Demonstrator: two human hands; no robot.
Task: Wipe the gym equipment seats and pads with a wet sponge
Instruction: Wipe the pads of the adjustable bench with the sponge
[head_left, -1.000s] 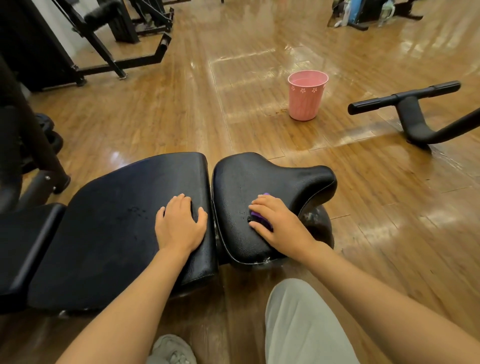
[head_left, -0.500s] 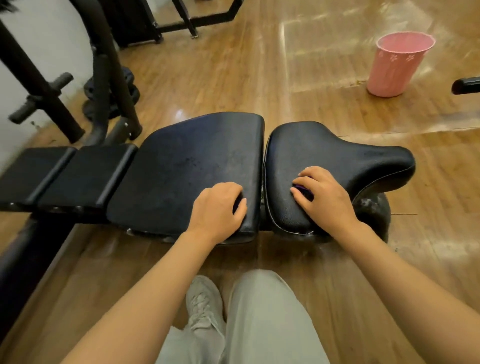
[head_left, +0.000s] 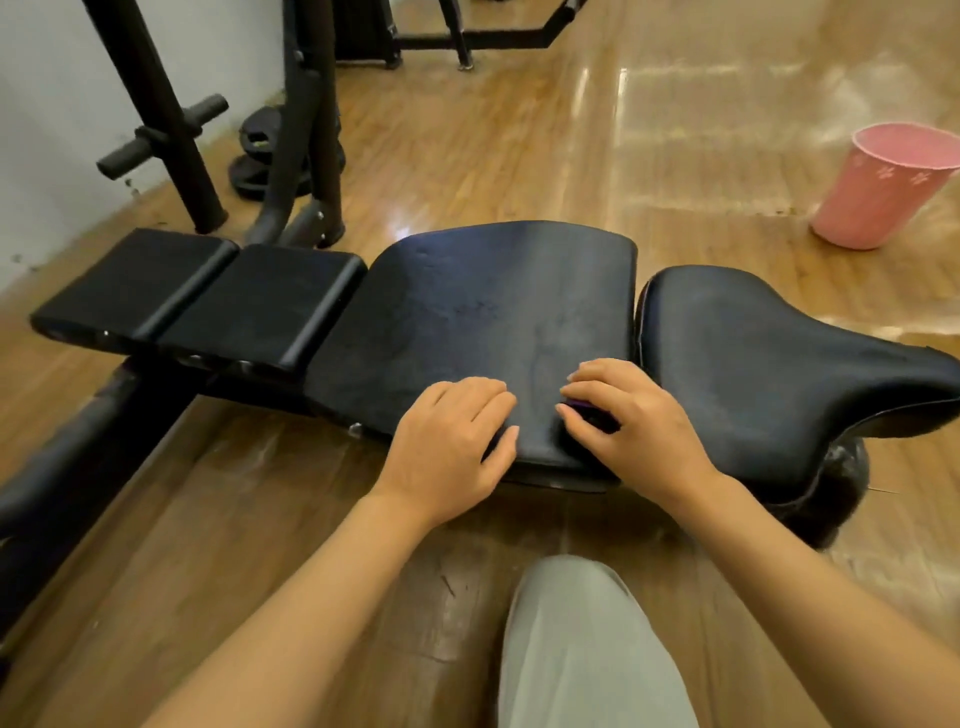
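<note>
A low black bench lies across the floor: a wide back pad (head_left: 483, 317), a saddle-shaped seat pad (head_left: 769, 364) to its right and two narrow pads (head_left: 208, 296) to its left. My right hand (head_left: 639, 426) holds a purple sponge (head_left: 587, 410), mostly hidden under my fingers, on the near right corner of the wide back pad. My left hand (head_left: 452, 441) rests on that pad's near edge, fingers on top and thumb along the rim. A damp streak shows on the pad above my hands.
A pink bucket (head_left: 893, 192) stands on the wooden floor at the far right. Black machine uprights (head_left: 166, 119) and weight plates (head_left: 265, 161) stand behind the bench at left. My grey trouser leg (head_left: 587, 649) is in front of the bench.
My right hand moved the sponge leftward from the seat pad onto the wide back pad. My left hand slid left along that pad's edge, and the view swung left.
</note>
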